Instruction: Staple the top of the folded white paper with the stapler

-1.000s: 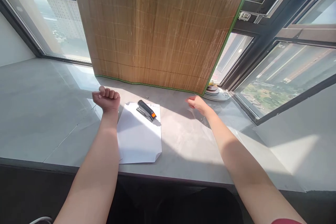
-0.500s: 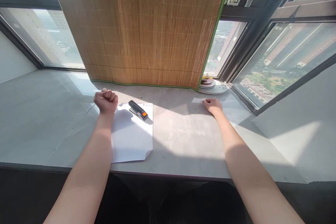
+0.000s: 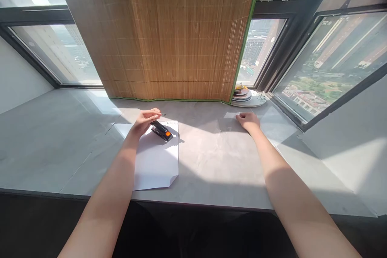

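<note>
My left hand (image 3: pixel 145 121) is open, fingers stretched out over the back end of a black stapler (image 3: pixel 163 132) with an orange patch. I cannot tell whether they touch it. The stapler lies on white sheets of paper (image 3: pixel 155 165), which have a curled corner at the lower right and small writing at the top edge. A tiny dark bit (image 3: pixel 164 114) lies by my left fingertips. My right hand (image 3: pixel 248 121) rests closed on the sill, its fingertips hidden. A bright, pale patch (image 3: pixel 230 115), perhaps a thin clear sheet, shows beside it.
The grey windowsill (image 3: pixel 205 157) runs across the view, with a dark front edge. A bamboo blind (image 3: pixel 181 40) with green trim hangs down at the back. Stacked plates (image 3: pixel 246 98) stand behind my right hand. Windows (image 3: pixel 338 60) close off the back and right.
My left hand has moved right from beside the paper to over the stapler, and its fist has opened out. My right hand stays about where it was. The view has shifted slightly.
</note>
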Demonstrator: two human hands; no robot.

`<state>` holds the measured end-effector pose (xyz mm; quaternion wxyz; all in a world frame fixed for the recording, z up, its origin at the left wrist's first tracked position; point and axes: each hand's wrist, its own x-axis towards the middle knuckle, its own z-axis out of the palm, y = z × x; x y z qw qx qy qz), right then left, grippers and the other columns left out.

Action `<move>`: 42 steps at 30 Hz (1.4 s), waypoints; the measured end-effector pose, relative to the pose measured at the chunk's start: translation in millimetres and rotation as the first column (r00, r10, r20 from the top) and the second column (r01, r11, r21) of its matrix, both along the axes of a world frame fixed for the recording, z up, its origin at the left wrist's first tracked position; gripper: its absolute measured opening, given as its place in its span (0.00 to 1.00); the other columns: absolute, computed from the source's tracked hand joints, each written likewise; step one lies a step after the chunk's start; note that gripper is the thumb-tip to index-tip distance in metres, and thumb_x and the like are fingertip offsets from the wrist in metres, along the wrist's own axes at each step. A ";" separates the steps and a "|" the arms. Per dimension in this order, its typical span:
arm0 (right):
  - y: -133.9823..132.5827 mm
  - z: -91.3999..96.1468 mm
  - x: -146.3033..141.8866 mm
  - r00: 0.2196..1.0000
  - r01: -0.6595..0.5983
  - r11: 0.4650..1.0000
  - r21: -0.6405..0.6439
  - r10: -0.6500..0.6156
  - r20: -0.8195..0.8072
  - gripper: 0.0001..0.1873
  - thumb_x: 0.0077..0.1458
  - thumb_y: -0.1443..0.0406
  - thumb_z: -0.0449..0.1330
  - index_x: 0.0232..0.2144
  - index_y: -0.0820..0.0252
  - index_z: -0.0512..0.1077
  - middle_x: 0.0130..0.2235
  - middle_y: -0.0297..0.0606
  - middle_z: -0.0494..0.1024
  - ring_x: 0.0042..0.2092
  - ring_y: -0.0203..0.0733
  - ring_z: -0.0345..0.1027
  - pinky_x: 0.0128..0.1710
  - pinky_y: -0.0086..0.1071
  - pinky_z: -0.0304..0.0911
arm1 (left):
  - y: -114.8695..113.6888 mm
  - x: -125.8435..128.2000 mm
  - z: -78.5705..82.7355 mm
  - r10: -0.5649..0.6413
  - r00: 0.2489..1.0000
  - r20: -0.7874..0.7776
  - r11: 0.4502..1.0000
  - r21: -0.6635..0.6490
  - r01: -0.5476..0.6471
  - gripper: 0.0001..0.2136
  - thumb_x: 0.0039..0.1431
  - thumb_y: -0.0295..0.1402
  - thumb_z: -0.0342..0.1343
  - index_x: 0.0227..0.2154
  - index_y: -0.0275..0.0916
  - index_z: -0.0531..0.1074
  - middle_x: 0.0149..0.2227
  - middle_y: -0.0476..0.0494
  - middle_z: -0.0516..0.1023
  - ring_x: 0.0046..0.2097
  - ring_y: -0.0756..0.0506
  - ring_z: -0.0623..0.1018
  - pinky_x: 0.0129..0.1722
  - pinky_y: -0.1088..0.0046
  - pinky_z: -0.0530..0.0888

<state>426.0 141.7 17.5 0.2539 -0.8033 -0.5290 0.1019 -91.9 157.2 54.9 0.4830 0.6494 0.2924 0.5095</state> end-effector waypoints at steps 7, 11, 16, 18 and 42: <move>3.5 -2.0 2.1 1.000 0.021 1.000 -0.005 -0.021 -0.004 0.17 0.56 0.57 0.61 0.19 0.53 0.65 0.24 0.35 0.68 0.31 0.43 0.61 0.32 0.36 0.52 | 0.5 -12.4 6.5 -0.181 0.944 -0.278 0.984 -0.059 0.171 0.10 0.53 0.41 0.77 0.32 0.40 0.88 0.39 0.38 0.76 0.41 0.43 0.74 0.36 0.69 0.69; 2.7 -0.9 1.6 0.997 0.057 0.997 0.041 -0.055 -0.054 0.16 0.55 0.60 0.61 0.19 0.53 0.63 0.23 0.34 0.66 0.30 0.42 0.59 0.31 0.36 0.52 | 1.6 -11.3 11.0 -0.223 0.905 -0.364 0.975 -0.091 0.203 0.12 0.52 0.43 0.77 0.28 0.39 0.86 0.34 0.41 0.74 0.35 0.46 0.72 0.32 0.69 0.67; 2.0 -2.0 -7.5 0.998 0.025 0.994 0.109 -0.018 -0.064 0.19 0.57 0.60 0.61 0.17 0.52 0.60 0.21 0.33 0.62 0.30 0.41 0.53 0.32 0.36 0.51 | -1.5 -5.9 16.7 -0.226 0.879 -0.420 0.974 -0.068 0.218 0.14 0.55 0.46 0.75 0.29 0.39 0.86 0.34 0.39 0.76 0.38 0.44 0.73 0.34 0.68 0.71; 1.5 -0.6 -19.5 0.995 -0.073 0.980 0.185 0.085 -0.055 0.20 0.58 0.60 0.60 0.17 0.51 0.58 0.21 0.31 0.60 0.30 0.40 0.49 0.33 0.36 0.49 | -3.9 -1.3 19.2 -0.221 0.869 -0.443 0.975 -0.072 0.211 0.15 0.55 0.47 0.75 0.31 0.40 0.86 0.36 0.39 0.77 0.40 0.43 0.75 0.36 0.67 0.72; -67.6 37.9 -165.7 0.624 -0.781 0.624 0.000 0.781 -0.004 0.11 0.60 0.60 0.62 0.43 0.53 0.65 0.41 0.35 0.77 0.35 0.43 0.68 0.34 0.35 0.59 | -3.4 67.0 -22.4 0.281 0.777 -0.563 0.945 0.303 -0.122 0.13 0.67 0.47 0.61 0.39 0.43 0.83 0.46 0.40 0.71 0.49 0.39 0.75 0.51 0.60 0.75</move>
